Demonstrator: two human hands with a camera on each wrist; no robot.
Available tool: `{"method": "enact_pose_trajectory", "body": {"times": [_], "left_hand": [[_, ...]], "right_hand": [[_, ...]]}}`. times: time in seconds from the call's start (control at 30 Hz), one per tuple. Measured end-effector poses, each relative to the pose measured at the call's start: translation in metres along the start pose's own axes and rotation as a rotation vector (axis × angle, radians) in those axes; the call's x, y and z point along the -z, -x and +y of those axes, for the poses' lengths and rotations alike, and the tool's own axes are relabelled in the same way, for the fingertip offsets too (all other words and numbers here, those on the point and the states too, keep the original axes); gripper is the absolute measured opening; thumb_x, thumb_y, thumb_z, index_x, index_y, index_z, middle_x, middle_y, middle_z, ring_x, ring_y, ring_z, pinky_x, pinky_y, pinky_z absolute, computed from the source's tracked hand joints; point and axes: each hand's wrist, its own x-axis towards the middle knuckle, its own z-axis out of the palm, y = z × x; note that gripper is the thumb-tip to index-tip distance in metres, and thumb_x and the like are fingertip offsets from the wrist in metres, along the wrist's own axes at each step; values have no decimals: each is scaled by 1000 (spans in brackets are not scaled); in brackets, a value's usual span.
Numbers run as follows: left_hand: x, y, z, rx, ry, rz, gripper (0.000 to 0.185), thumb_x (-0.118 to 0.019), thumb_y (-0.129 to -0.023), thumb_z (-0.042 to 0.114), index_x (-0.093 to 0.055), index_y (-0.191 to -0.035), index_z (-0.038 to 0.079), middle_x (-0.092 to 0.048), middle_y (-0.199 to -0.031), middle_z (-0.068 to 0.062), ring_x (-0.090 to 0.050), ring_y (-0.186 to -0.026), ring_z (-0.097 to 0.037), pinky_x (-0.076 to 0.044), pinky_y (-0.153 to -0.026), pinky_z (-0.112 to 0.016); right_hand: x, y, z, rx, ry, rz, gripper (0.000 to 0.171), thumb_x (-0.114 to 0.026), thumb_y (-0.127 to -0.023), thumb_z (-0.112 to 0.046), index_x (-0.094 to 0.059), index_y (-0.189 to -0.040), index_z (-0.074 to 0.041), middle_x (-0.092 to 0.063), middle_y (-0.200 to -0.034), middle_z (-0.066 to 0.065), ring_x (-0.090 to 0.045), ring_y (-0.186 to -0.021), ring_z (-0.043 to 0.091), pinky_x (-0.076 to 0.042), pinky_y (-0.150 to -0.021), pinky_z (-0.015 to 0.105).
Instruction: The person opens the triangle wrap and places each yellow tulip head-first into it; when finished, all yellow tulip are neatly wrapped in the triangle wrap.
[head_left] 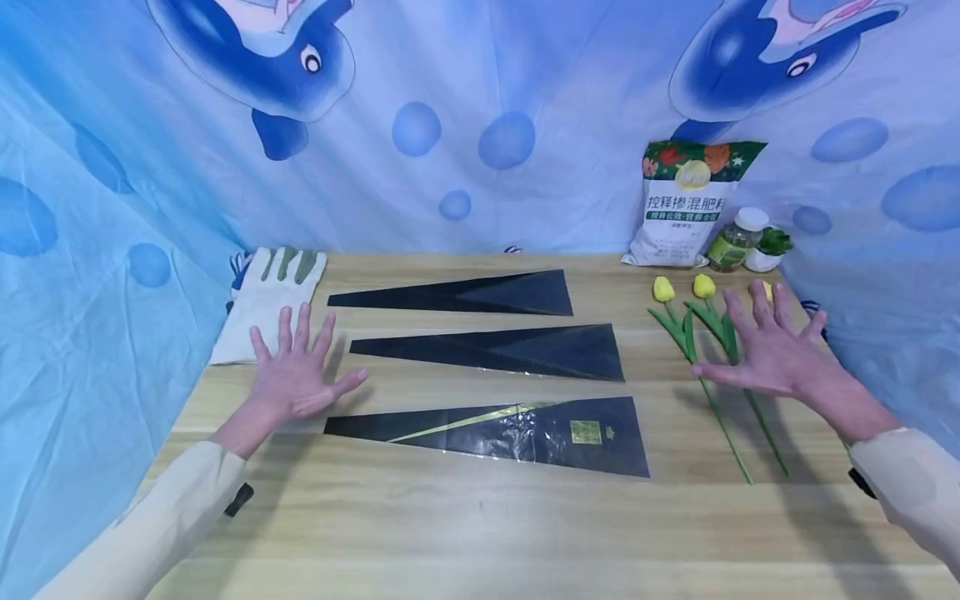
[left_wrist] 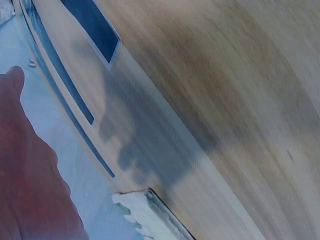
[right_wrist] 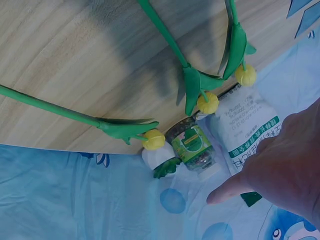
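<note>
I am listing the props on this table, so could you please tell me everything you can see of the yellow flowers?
The yellow flowers are three tulips, apparently artificial, with small closed yellow heads, long thin green stems and pointed green leaves. They lie flat on the wooden table at its right side, heads toward the fertilizer bag and jar, stems running back toward the person. The right hand, fingers spread, is above them and hides part of them.

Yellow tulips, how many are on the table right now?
3: the left yellow tulip and the middle yellow tulip lie beside the right hand; the third yellow tulip is mostly hidden behind it.
</note>
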Motion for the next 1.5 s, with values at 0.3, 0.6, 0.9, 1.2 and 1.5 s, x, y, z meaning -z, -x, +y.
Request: {"method": "enact_pose_trajectory", "body": {"times": [0.3,0.6,0.9,1.2,1.5], "left_hand": [[9,-28,25,-33,149,-40,92,-43,-100,61,-4,-159,2,8,-160,-31,14,-144,-52,12,-104,-76],[-1,-132,116,-249,355,18,57,-51,-105,35,-43,-150,1,-35,-155,-25,-27,-144,-44,-22,-115,-59],[-18,-196,172,-303,405,-20,55,-59,-102,33,-47,-148,5,-34,-158,-13,-21,-147,-39,-17,-119,-48],[-30,-208,177,-304,400,-95,55,-57,-103,33,-43,-150,8,-32,-160,-8,-13,-150,-36,-7,-121,-47],[-37,-209,178,-294,426,-57,49,-56,-104,30,-47,-146,8,-34,-157,-9,-14,-149,-38,-6,-121,-48]], "right_hand": [[3,-12,-11,83,-83,3,104,-59,-95,-57,-3,-158,3,-6,-156,40,-10,-142,57,-9,-101,81],[-28,-68,-54,350,-242,269,60,-68,-97,-18,-44,-143,11,-55,-132,34,-67,-96,46,-50,-90,61],[-43,-133,-91,327,-319,205,49,-62,-100,-22,-51,-142,2,-52,-55,5,-37,-38,11,-52,-51,39],[-53,-159,-96,356,-387,214,43,-63,-98,-15,-56,-135,7,-67,-77,17,-37,-37,11,-41,-43,29],[-60,-165,-91,274,-462,170,41,-61,-98,-9,-56,-134,9,-67,-118,25,-40,-38,14,-42,-41,26]]}}
